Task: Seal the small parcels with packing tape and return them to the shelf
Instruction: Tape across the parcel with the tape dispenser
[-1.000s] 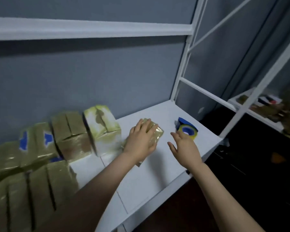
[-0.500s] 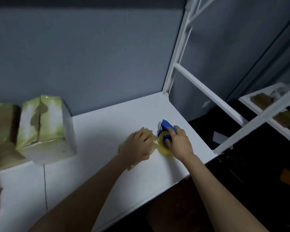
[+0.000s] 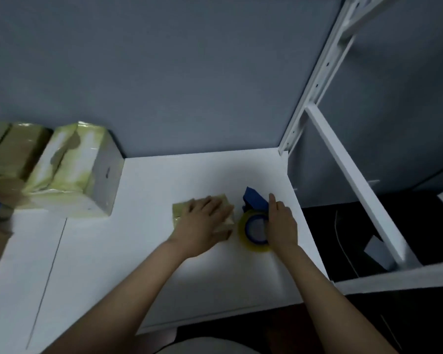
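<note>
A small box-shaped parcel wrapped in glossy yellowish tape (image 3: 183, 209) is seen lying on the white shelf board (image 3: 143, 264), toward its right-hand edge and roughly midway between the back wall and the front edge. It is pressed flat from above by the left hand (image 3: 202, 222), whose fingers are spread over the top rather than curled around it. Just beside the parcel, on the side nearer the right edge, a blue handheld tape dispenser carrying a roll of clear yellowish packing tape (image 3: 253, 226) is stood on the board. The dispenser is gripped by the right hand (image 3: 281, 224), which is closed over its right side with the index finger stretched forward along the blue body. At the back left of the board, against the grey wall (image 3: 164, 72), a larger white box with greenish-yellow tape across its top (image 3: 72, 172) is placed, and more brown taped boxes (image 3: 8, 154) are stacked at the left edge. A white metal upright (image 3: 315, 90) is fixed at the back right corner.
</note>
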